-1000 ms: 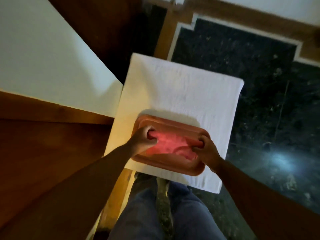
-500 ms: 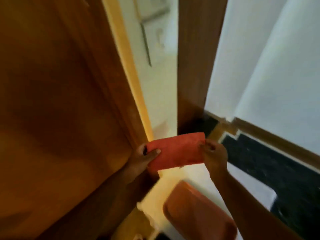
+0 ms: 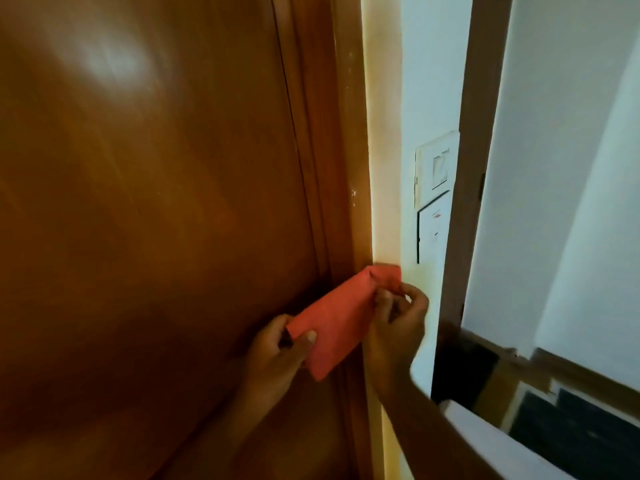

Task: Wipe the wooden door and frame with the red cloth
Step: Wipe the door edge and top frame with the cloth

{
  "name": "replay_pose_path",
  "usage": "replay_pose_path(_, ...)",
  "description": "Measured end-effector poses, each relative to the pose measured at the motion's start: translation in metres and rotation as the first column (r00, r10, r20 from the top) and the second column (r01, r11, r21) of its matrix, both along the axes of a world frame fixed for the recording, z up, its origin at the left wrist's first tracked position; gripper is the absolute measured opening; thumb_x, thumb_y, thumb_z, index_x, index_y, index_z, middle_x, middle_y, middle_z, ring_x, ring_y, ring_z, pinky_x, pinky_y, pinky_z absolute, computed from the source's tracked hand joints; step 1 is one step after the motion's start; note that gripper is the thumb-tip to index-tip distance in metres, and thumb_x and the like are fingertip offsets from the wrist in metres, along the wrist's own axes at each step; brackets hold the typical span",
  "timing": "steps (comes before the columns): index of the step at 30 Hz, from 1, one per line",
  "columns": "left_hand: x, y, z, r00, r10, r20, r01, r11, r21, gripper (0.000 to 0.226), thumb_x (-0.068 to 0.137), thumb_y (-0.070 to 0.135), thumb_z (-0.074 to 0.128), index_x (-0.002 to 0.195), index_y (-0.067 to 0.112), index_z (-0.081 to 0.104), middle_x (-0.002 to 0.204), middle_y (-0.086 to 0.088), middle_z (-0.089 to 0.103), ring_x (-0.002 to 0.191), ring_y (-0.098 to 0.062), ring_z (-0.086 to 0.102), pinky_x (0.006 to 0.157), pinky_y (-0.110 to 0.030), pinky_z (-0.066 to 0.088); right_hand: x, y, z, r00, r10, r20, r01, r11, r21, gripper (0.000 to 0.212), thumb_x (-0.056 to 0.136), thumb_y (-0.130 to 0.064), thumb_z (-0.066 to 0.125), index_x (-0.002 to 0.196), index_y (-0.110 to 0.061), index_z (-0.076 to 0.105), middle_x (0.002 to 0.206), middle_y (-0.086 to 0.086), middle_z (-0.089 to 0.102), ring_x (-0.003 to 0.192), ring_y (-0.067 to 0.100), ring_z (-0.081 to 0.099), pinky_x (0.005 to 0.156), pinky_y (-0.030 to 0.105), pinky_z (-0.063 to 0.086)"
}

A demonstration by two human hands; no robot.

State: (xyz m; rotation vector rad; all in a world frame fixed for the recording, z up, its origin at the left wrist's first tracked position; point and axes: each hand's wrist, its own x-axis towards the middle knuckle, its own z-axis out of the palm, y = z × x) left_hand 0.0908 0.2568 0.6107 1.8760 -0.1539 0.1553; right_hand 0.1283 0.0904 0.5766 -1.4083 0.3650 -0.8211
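The wooden door (image 3: 156, 220) fills the left of the head view, glossy brown, with its frame (image 3: 346, 168) running down its right side. A folded red cloth (image 3: 339, 320) is held flat across the frame, slanting from lower left to upper right. My left hand (image 3: 277, 358) pinches its lower left corner against the door. My right hand (image 3: 398, 320) grips its upper right end by the frame's edge, where the cloth is bunched.
Right of the frame is a pale wall strip with a white switch plate (image 3: 434, 168) and a paper notice (image 3: 433, 230). Further right stands another brown wooden upright (image 3: 467, 168). A dark floor (image 3: 571, 427) with brown skirting shows at lower right.
The cloth came out of the orange tray on the floor and was lifted up to the door frame. My view rose from the floor to the door. Both hands kept hold of the cloth.
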Motion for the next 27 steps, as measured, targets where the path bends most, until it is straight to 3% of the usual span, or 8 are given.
replay_pose_path(3, 0.001, 0.001, 0.004, 0.993, 0.011, 0.116, -0.036, 0.977, 0.212, 0.054, 0.072, 0.063, 0.063, 0.106, 0.021, 0.066, 0.101, 0.002, 0.072, 0.085, -0.008, 0.069, 0.071, -0.035, 0.056, -0.005, 0.031, -0.018, 0.985, 0.164, 0.056, -0.153, 0.975, -0.164, 0.061, 0.095, -0.049, 0.049, 0.147, -0.027, 0.028, 0.145, 0.000, 0.047, 0.124, 0.002, 0.051, 0.096, 0.023, 0.049)
replay_pose_path(6, -0.002, 0.004, 0.029, 0.916, -0.073, 0.395, -0.142, 0.860, 0.490, 0.052, 0.090, 0.052, 0.054, 0.135, 0.027, 0.057, 0.131, 0.016, 0.057, 0.115, 0.001, 0.056, 0.090, -0.021, 0.047, 0.000, 0.045, -0.016, 0.980, 0.197, 0.000, -0.182, 0.905, -0.384, 0.079, 0.093, -0.056, 0.041, 0.156, -0.026, 0.003, 0.162, 0.001, 0.017, 0.145, 0.018, 0.026, 0.112, 0.042, 0.036)
replay_pose_path(10, 0.017, 0.010, 0.080, 0.508, -0.188, 0.841, -0.769, 0.341, 0.541, 0.049, 0.099, 0.041, 0.046, 0.144, 0.024, 0.052, 0.151, -0.011, 0.050, 0.141, -0.035, 0.040, 0.117, -0.062, 0.010, 0.009, 0.057, 0.014, 0.996, 0.086, -0.027, -0.087, 0.853, -0.514, 0.095, 0.089, -0.050, 0.056, 0.154, -0.016, -0.005, 0.163, 0.009, 0.000, 0.149, 0.030, 0.006, 0.112, 0.058, 0.030)
replay_pose_path(12, 0.030, 0.013, 0.096, 0.498, -0.106, 0.861, -0.851, 0.129, 0.509, 0.059, 0.099, 0.047, 0.042, 0.153, 0.024, 0.039, 0.161, -0.016, 0.032, 0.148, -0.039, 0.024, 0.113, -0.069, 0.000, 0.017, 0.057, 0.039, 0.998, 0.046, 0.035, -0.020, 0.843, -0.537, 0.098, 0.086, -0.044, 0.065, 0.153, -0.009, 0.002, 0.162, 0.018, 0.007, 0.147, 0.037, 0.008, 0.109, 0.062, 0.031)
replay_pose_path(16, 0.045, 0.017, 0.098, 0.513, -0.062, 0.856, -0.858, -0.065, 0.509, 0.069, 0.100, 0.052, 0.038, 0.158, 0.017, 0.026, 0.164, -0.020, 0.021, 0.149, -0.040, 0.010, 0.103, -0.076, 0.003, 0.046, 0.054, 0.075, 0.982, -0.033, 0.184, 0.141, 0.780, -0.610, 0.096, 0.086, -0.047, 0.061, 0.152, -0.001, 0.008, 0.156, 0.028, 0.019, 0.143, 0.044, 0.015, 0.110, 0.056, 0.029)
replay_pose_path(21, 0.051, 0.016, 0.092, 0.494, -0.049, 0.868, -0.867, -0.092, 0.489, 0.071, 0.101, 0.052, 0.030, 0.161, 0.018, 0.013, 0.167, -0.018, 0.008, 0.150, -0.035, -0.008, 0.104, -0.075, -0.002, 0.053, 0.034, 0.016, 0.984, 0.026, 0.174, 0.112, 0.670, -0.734, 0.082, 0.095, -0.041, 0.048, 0.154, -0.008, 0.001, 0.158, 0.024, 0.017, 0.142, 0.038, 0.027, 0.106, 0.040, 0.030)
replay_pose_path(24, 0.052, 0.017, 0.091, 0.507, -0.037, 0.861, -0.861, -0.064, 0.504, 0.072, 0.101, 0.052, 0.029, 0.161, 0.019, 0.008, 0.167, -0.018, 0.000, 0.149, -0.036, -0.011, 0.105, -0.075, -0.004, 0.033, 0.014, -0.072, 0.979, 0.205, -0.011, -0.144, 0.648, -0.748, 0.084, 0.095, -0.045, 0.045, 0.154, -0.022, -0.010, 0.155, 0.026, 0.026, 0.127, 0.041, 0.050, 0.094, 0.048, 0.052)
replay_pose_path(27, 0.053, 0.015, 0.090, 0.523, -0.044, 0.851, -0.852, -0.021, 0.523, 0.075, 0.101, 0.053, 0.030, 0.161, 0.018, 0.004, 0.167, -0.020, -0.001, 0.149, -0.040, -0.007, 0.105, -0.078, 0.001, 0.010, -0.001, -0.151, 0.959, 0.246, -0.138, -0.269, 0.644, -0.717, 0.080, 0.095, -0.049, 0.042, 0.155, -0.017, -0.001, 0.151, 0.024, 0.035, 0.129, 0.038, 0.048, 0.098, 0.049, 0.050)
